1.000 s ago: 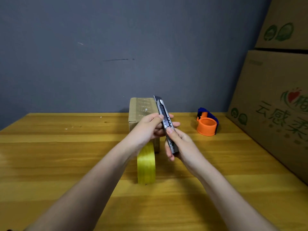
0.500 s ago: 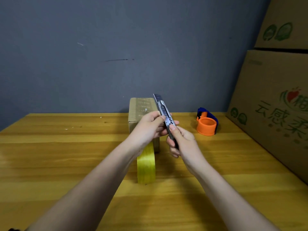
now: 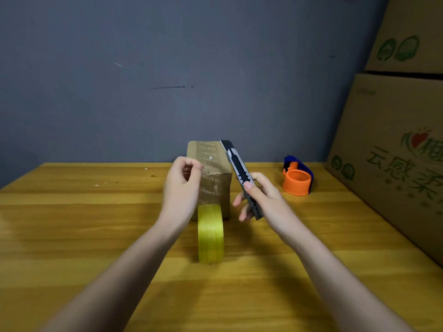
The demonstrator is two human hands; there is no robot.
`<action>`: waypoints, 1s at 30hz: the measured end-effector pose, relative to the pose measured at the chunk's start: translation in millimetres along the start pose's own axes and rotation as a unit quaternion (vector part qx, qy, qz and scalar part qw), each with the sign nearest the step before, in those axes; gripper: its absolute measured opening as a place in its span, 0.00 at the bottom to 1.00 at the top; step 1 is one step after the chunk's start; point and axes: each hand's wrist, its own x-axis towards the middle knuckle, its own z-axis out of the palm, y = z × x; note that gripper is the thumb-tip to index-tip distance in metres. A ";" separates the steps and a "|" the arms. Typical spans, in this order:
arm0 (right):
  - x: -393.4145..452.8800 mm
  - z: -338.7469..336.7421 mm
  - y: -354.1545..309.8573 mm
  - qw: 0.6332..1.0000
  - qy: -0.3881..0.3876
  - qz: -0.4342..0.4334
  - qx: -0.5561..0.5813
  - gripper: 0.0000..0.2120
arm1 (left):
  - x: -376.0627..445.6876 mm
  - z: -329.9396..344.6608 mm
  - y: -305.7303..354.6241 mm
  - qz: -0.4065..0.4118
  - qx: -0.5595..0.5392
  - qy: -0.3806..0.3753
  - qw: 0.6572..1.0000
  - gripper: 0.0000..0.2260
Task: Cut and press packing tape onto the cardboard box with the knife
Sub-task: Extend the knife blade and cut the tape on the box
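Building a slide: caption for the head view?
Right hand holds the knife beside the taped cardboard box; left hand at the box.

packing area, stacked printed cartons [image 3: 393, 144], wooden table [image 3: 72, 224], tape dispenser [image 3: 297, 179]

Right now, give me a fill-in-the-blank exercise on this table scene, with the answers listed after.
1. The knife is held in the ____ hand.
2. The roll of tape standing on the table is ____ in colour.
3. The left hand is in front of the small cardboard ____.
4. The orange tape holder sits to the ____ of the knife.

Answers: right; yellow; box; right
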 end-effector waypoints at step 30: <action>-3.6 -29.6 -16.1 0.910 -0.055 -0.021 -0.411 0.05 | -21.2 -29.5 -33.8 -0.133 0.062 -0.229 0.962 0.20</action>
